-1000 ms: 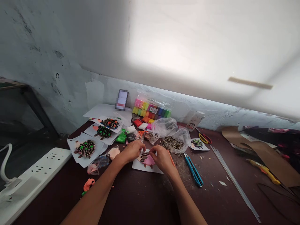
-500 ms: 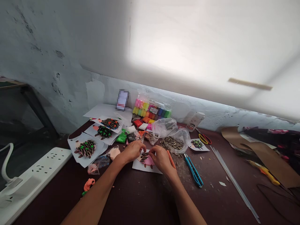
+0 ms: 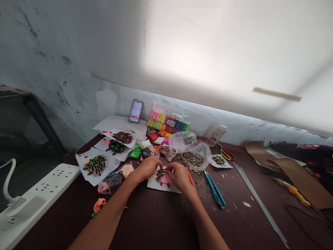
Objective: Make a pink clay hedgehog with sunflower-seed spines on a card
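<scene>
Dark brown tabletop [image 3: 156, 222] spans the lower view. Clear plastic bag [image 3: 182, 141], holding a pile of striped seeds [image 3: 191, 159], lies on it. Left hand [image 3: 148, 167] at the bag's 8 o'clock, fingers bent; right hand [image 3: 179, 174] at its 7 o'clock, fingers curled (cannot tell whether either pinches anything; fingertips too small). White card [image 3: 160, 186] sits between the hands, at the left hand's 4 o'clock. Pink clay [image 3: 165, 179] on card; dark seeds [image 3: 159, 174] at the clay's 10 o'clock.

No text seems legible, even the label [image 3: 171, 123] on the clay pack [image 3: 163, 119].
</scene>
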Action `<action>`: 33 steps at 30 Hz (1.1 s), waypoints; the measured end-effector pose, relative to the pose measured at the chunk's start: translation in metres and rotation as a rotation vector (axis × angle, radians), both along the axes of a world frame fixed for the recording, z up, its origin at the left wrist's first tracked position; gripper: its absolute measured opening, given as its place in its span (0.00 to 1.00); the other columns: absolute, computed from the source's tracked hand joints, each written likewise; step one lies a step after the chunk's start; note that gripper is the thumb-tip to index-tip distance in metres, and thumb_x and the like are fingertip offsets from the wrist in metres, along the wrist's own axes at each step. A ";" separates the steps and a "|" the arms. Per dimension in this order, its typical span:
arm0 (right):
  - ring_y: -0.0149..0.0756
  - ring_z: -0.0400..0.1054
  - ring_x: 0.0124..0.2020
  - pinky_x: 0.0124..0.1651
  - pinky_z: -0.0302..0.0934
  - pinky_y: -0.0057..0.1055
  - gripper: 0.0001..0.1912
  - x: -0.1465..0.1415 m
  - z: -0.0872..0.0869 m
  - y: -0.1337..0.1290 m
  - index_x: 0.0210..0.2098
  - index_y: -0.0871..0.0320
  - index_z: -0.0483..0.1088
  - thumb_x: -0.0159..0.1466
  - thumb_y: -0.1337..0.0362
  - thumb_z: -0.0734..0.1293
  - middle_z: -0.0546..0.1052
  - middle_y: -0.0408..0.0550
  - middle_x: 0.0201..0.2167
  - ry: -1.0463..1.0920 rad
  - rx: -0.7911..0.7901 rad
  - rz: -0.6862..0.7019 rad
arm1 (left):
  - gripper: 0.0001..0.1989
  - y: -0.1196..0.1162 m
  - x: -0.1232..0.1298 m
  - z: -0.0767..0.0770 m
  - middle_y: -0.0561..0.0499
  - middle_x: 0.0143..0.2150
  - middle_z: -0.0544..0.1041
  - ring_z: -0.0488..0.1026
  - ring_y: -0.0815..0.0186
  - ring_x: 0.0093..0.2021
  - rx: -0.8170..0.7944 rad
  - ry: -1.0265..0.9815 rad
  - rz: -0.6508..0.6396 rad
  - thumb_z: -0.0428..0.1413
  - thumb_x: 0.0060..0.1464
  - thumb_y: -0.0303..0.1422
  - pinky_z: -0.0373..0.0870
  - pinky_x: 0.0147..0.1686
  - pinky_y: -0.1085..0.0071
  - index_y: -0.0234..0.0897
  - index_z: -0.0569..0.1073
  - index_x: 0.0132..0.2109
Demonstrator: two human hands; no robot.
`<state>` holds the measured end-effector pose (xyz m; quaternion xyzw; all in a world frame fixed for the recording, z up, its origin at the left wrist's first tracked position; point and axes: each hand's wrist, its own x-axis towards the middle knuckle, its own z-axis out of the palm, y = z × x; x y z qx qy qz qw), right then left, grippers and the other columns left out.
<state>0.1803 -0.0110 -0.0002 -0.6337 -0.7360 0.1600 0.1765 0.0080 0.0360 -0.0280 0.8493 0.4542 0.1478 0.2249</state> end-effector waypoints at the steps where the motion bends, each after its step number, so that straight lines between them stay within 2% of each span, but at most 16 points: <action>1: 0.33 0.69 0.33 0.36 0.55 0.25 0.04 0.002 0.000 0.001 0.31 0.57 0.76 0.58 0.69 0.67 0.77 0.45 0.31 0.009 0.008 0.006 | 0.18 0.000 0.000 -0.001 0.49 0.37 0.75 0.71 0.64 0.40 0.002 -0.007 -0.002 0.48 0.49 0.20 0.65 0.42 0.71 0.41 0.79 0.39; 7: 0.32 0.67 0.32 0.35 0.55 0.25 0.09 0.010 0.000 0.004 0.35 0.56 0.77 0.61 0.68 0.63 0.76 0.46 0.31 0.047 0.067 0.016 | 0.19 0.000 -0.001 -0.002 0.49 0.36 0.75 0.71 0.65 0.40 0.020 -0.021 -0.010 0.49 0.49 0.19 0.65 0.43 0.72 0.41 0.79 0.40; 11: 0.32 0.67 0.35 0.38 0.56 0.26 0.15 0.007 0.001 0.002 0.39 0.54 0.78 0.61 0.71 0.61 0.75 0.47 0.34 0.070 0.070 0.071 | 0.18 0.000 -0.001 0.000 0.49 0.36 0.75 0.71 0.65 0.39 0.021 -0.025 -0.005 0.49 0.49 0.19 0.65 0.40 0.73 0.40 0.79 0.39; 17: 0.33 0.67 0.36 0.40 0.56 0.25 0.19 0.005 -0.001 0.002 0.39 0.54 0.78 0.58 0.75 0.60 0.74 0.47 0.34 0.024 0.073 0.097 | 0.18 0.001 -0.001 -0.001 0.49 0.36 0.75 0.72 0.65 0.39 0.024 -0.025 -0.008 0.49 0.49 0.19 0.65 0.40 0.73 0.41 0.79 0.39; 19: 0.33 0.67 0.38 0.41 0.56 0.25 0.18 0.010 -0.004 0.006 0.40 0.55 0.78 0.59 0.75 0.60 0.75 0.47 0.35 0.011 0.105 0.050 | 0.18 0.000 -0.001 -0.001 0.49 0.37 0.76 0.72 0.65 0.40 0.029 -0.034 -0.001 0.49 0.50 0.19 0.65 0.41 0.73 0.40 0.79 0.40; 24: 0.39 0.66 0.44 0.45 0.55 0.28 0.17 0.029 -0.010 0.016 0.47 0.59 0.75 0.64 0.71 0.58 0.75 0.53 0.42 -0.177 0.128 -0.212 | 0.17 -0.001 0.001 -0.001 0.48 0.41 0.77 0.72 0.63 0.44 0.021 -0.029 0.042 0.48 0.52 0.20 0.65 0.45 0.71 0.38 0.77 0.44; 29: 0.39 0.65 0.43 0.42 0.53 0.29 0.18 0.036 -0.018 0.024 0.52 0.55 0.72 0.67 0.68 0.56 0.74 0.53 0.40 -0.341 0.121 -0.232 | 0.18 -0.005 0.005 0.003 0.44 0.47 0.75 0.70 0.61 0.50 0.023 0.044 0.078 0.46 0.55 0.21 0.64 0.50 0.68 0.37 0.74 0.48; 33: 0.40 0.64 0.42 0.40 0.51 0.30 0.17 0.033 -0.019 0.031 0.51 0.54 0.72 0.68 0.65 0.57 0.73 0.53 0.39 -0.434 0.130 -0.258 | 0.17 -0.006 0.009 0.008 0.43 0.46 0.74 0.70 0.59 0.50 0.036 0.098 0.118 0.45 0.56 0.22 0.65 0.48 0.67 0.37 0.73 0.48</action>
